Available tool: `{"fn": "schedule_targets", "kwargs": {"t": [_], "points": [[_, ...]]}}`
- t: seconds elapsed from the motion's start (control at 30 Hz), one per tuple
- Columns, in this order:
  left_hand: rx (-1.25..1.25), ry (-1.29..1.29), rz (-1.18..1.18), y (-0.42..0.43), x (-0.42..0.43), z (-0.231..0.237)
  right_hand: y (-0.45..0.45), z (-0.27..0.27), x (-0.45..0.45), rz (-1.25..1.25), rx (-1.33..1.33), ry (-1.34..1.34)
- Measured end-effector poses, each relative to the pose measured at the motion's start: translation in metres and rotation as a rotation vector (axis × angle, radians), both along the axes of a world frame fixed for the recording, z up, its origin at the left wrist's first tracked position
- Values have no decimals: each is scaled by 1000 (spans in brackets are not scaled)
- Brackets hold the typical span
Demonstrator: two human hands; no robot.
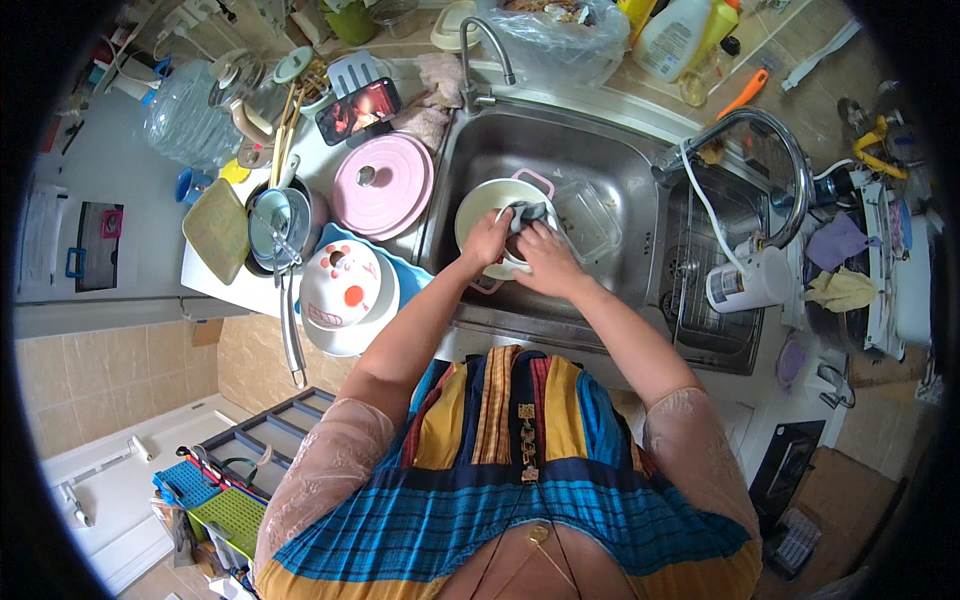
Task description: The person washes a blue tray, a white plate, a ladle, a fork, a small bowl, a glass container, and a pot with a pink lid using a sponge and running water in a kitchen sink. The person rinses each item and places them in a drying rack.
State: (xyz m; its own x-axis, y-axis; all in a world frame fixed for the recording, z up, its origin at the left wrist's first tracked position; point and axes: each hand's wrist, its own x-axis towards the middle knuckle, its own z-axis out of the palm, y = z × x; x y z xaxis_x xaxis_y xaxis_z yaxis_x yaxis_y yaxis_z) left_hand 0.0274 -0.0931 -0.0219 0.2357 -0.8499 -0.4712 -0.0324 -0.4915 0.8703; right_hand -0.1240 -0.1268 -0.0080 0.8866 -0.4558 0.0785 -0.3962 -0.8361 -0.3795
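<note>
In the stainless steel sink [622, 165] stands a cream-lined pot with pink handles [480, 199]. Over it, my left hand [487, 241] holds a smaller light-coloured bowl [515, 266] by its left side, with part of a grey cloth [529, 214] at the fingers. My right hand [550, 259] lies on the bowl's right side with the fingers reaching inside, close to the cloth; whether it grips anything is hidden. A clear plastic container [592, 225] lies in the sink just right of the pot.
Left of the sink are a pink lid [390, 180], stacked bowls [345, 289], a saucepan [319, 217] with utensils, and a propped phone [360, 112]. A faucet [487, 45] arches over the back edge. On the right, a second tap [795, 150] and a white device [750, 281] overhang the drying rack.
</note>
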Motion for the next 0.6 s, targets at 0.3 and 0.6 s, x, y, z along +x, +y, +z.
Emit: {"fn": "schedule_targets", "kwargs": {"t": [0.3,0.6], "points": [[128,328,111,2,29,-29,-21,3,34,-1,362,-61],[-134,808,268,6,2,9,-40,-8,43,-458,1906,-1053]]}}
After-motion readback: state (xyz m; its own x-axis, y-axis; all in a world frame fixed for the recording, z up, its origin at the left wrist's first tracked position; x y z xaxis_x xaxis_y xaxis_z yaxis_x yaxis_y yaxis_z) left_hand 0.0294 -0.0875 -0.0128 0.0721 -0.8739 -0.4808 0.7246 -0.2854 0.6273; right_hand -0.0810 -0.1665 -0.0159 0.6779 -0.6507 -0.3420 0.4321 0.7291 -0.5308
